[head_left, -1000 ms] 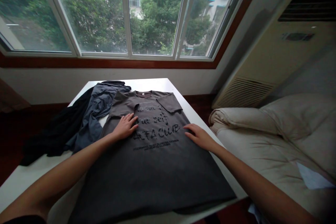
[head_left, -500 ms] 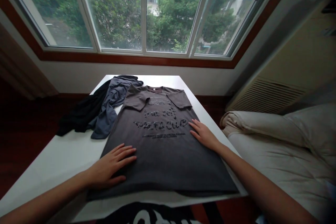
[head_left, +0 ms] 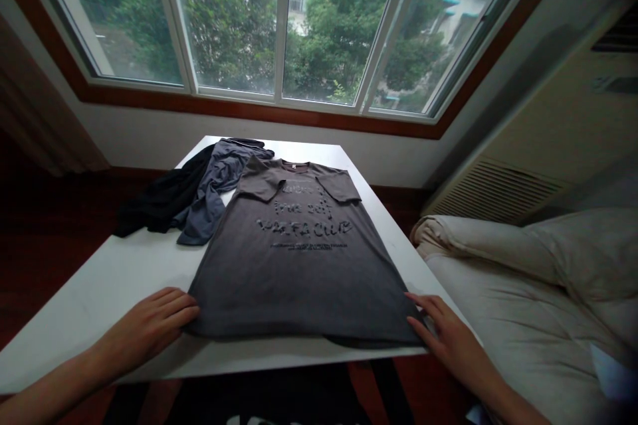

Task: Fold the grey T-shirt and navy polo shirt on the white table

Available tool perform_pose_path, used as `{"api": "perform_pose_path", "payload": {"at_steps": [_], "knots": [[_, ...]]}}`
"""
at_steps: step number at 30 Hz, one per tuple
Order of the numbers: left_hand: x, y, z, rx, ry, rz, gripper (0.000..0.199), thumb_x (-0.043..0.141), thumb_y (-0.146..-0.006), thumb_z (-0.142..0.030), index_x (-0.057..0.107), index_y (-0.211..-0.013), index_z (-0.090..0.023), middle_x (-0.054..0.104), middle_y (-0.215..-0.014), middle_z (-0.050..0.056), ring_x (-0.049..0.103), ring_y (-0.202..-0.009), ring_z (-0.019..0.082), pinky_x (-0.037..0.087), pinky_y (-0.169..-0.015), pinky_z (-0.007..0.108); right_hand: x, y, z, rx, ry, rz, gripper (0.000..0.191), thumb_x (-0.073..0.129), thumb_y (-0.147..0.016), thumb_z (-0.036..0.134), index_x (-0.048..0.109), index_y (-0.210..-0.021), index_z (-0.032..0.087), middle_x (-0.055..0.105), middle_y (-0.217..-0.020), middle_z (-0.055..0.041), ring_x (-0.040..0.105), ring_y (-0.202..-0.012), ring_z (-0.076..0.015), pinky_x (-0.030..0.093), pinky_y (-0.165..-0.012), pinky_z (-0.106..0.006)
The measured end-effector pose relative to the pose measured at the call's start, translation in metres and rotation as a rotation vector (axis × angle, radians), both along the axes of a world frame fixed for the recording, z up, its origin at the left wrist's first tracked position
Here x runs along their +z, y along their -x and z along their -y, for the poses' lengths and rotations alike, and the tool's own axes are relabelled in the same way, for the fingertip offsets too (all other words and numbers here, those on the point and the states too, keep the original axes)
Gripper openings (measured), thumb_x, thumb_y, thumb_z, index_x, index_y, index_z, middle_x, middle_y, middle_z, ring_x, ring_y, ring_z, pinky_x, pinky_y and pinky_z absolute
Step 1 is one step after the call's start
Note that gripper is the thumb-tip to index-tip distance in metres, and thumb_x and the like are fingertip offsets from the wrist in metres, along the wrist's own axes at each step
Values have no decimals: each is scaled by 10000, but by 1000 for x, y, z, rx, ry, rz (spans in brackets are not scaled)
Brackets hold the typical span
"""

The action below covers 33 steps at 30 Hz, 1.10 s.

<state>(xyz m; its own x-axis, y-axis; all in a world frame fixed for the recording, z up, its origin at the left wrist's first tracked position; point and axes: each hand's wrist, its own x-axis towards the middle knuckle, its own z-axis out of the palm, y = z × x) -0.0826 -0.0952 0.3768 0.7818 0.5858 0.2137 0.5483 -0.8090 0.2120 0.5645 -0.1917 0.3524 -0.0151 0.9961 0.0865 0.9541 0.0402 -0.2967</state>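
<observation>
A dark grey T-shirt [head_left: 299,279] with raised lettering lies flat on the white table [head_left: 124,279], its neck towards the window and its hem near the table's front edge. My left hand [head_left: 159,322] is at the shirt's lower left corner, its fingers together and bent at the fabric edge; they look closed on the corner, with the thumb hidden. At the lower right side edge is my right hand [head_left: 441,332], with thumb and fingers apart and the fingertips touching the cloth.
Crumpled black clothing [head_left: 159,202] and a blue-grey garment [head_left: 214,186] lie at the table's back left, the black one hanging over the edge. A beige sofa [head_left: 518,305] stands close on the right. Beyond the table are a wall and window.
Both hands have moved from the shirt's front to its lower corners, my left hand outward, my right hand down and outward. The shirt's hem appears farther from me, and the view has shifted slightly.
</observation>
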Motion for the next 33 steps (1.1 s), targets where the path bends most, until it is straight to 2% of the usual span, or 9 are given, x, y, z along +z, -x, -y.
{"api": "perform_pose_path", "payload": {"at_steps": [3, 5, 8, 10, 13, 17, 22, 28, 33], "knots": [[2, 3, 3, 52, 119, 85, 176, 525, -1021, -230, 701, -1018, -242, 710, -995, 31, 652, -923, 192, 503, -850, 286, -2, 8, -3, -208, 93, -100, 652, 498, -929, 621, 526, -1439, 215, 642, -925, -76, 649, -788, -242, 547, -758, -378], [4, 7, 2, 157, 228, 158, 244, 477, -1055, -290, 686, -944, -231, 700, -938, 25, 643, -862, 182, 500, -785, 264, 4, 7, -9, -189, 271, -237, 653, 517, -876, 656, 549, -1367, 227, 557, -748, -19, 578, -660, -209, 494, -647, -327], [11, 13, -2, 252, 390, 221, 317, 404, -1080, -326, 654, -916, -221, 683, -914, 21, 626, -829, 181, 494, -754, 258, 27, -1, -15, -139, 559, -480, 629, 545, -856, 717, 562, -1300, 272, 470, -698, 14, 453, -557, -144, 369, -514, -250], [20, 13, -3, 159, 469, 158, 300, 425, -1068, -316, 655, -898, -228, 680, -920, 19, 622, -857, 190, 486, -782, 269, 44, -10, -15, -123, 687, -574, 604, 562, -873, 736, 573, -1293, 301, 482, -743, 10, 426, -547, -118, 329, -489, -227], [33, 4, -4, -22, 502, 2, 217, 555, -1013, -306, 666, -838, -243, 677, -887, 2, 623, -880, 196, 453, -896, 304, 60, -23, -18, -21, 860, -580, 587, 625, -856, 734, 630, -1243, 292, 529, -780, -8, 499, -592, -124, 404, -534, -232], [41, -27, -14, -70, 436, -55, 235, 586, -1006, -311, 638, -792, -228, 647, -831, -10, 616, -836, 182, 414, -898, 317, 63, -44, -52, 53, 922, -510, 647, 583, -878, 746, 674, -1224, 206, 601, -788, -47, 595, -642, -155, 485, -609, -264], [36, -112, -35, -222, 238, -14, 150, 605, -973, -249, 624, -828, -216, 651, -867, 8, 615, -838, 183, 408, -780, 323, 51, -59, -146, -23, 511, -465, 644, 545, -883, 686, 673, -1184, 132, 655, -828, -79, 626, -687, -174, 497, -609, -264], [15, -258, -46, -644, 72, 26, 173, 643, -961, -402, 654, -920, -234, 687, -934, 27, 639, -855, 206, 462, -738, 345, 39, -41, -260, -84, 282, -300, 368, 515, -922, 403, 721, -1050, 126, 713, -834, -93, 658, -734, -177, 489, -636, -239], [1, -364, -49, -774, 10, 18, 252, 538, -1000, -436, 659, -1052, -221, 709, -978, 61, 674, -845, 233, 488, -660, 364, 35, -22, -342, -116, 123, -154, 266, 563, -936, 300, 766, -1011, 145, 748, -956, -97, 670, -919, -208, 488, -859, -265]]}}
